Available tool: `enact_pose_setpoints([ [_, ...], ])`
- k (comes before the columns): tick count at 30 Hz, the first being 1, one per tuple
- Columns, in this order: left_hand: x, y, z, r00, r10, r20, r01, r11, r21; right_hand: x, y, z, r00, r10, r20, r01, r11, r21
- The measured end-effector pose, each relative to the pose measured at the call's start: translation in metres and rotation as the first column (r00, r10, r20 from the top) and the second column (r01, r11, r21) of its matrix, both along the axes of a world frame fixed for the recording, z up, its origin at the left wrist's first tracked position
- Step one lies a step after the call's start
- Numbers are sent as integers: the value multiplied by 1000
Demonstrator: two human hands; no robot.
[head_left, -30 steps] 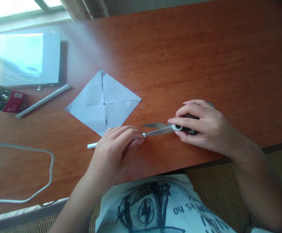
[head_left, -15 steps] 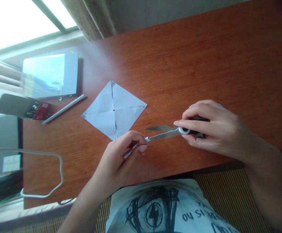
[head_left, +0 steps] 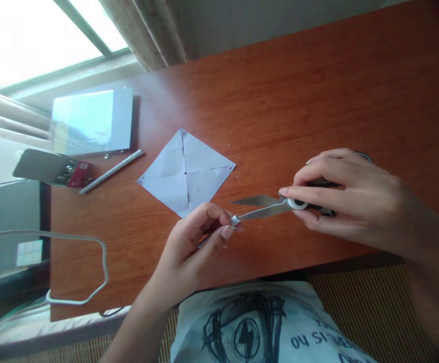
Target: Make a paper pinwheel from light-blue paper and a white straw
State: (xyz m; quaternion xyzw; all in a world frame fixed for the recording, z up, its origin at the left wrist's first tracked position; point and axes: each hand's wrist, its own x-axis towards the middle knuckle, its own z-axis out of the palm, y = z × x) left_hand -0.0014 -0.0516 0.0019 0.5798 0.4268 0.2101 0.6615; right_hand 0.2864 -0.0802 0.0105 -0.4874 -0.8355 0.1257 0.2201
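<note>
Gripping: right hand [head_left: 351, 201] wraps the black handles of the scissors [head_left: 276, 205], index finger stretched along the top toward the pivot, wrist coming in from the right edge.
Scissors: blades slightly parted, tips pointing left, held just above the wooden table [head_left: 318, 101].
Left hand: left hand [head_left: 193, 242] curled, thumb and fingertips pinched on a thin white rolled stick [head_left: 234, 220]; forearm rises from the bottom of view.
Stick position: its end pokes out by the thumb, touching the tip of the lower blade; rest hidden in the fist.
Paper: white square paper [head_left: 186, 172] with crossed creases lies flat beyond the left hand, apart from it.
Far left: second grey stick [head_left: 111, 171], small red box [head_left: 76, 174], shiny sheet [head_left: 91, 121], white cable [head_left: 91, 297].
</note>
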Motion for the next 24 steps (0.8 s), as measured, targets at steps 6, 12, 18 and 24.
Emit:
enact_pose_setpoints([
  [6,2,0,2,997,33,65,-30,999,-42,0,2,7,998,51,32,-52,998,38],
  [12,-1,-2,2,993,44,105,-34,995,-91,-2,5,13,995,98,-16,-97,993,72],
  [18,-5,-2,2,990,39,137,-22,992,-123,-3,5,14,995,97,-29,-95,994,60],
  [24,-4,-2,3,988,53,147,-33,990,-140,-2,5,14,995,98,-21,-96,993,63],
])
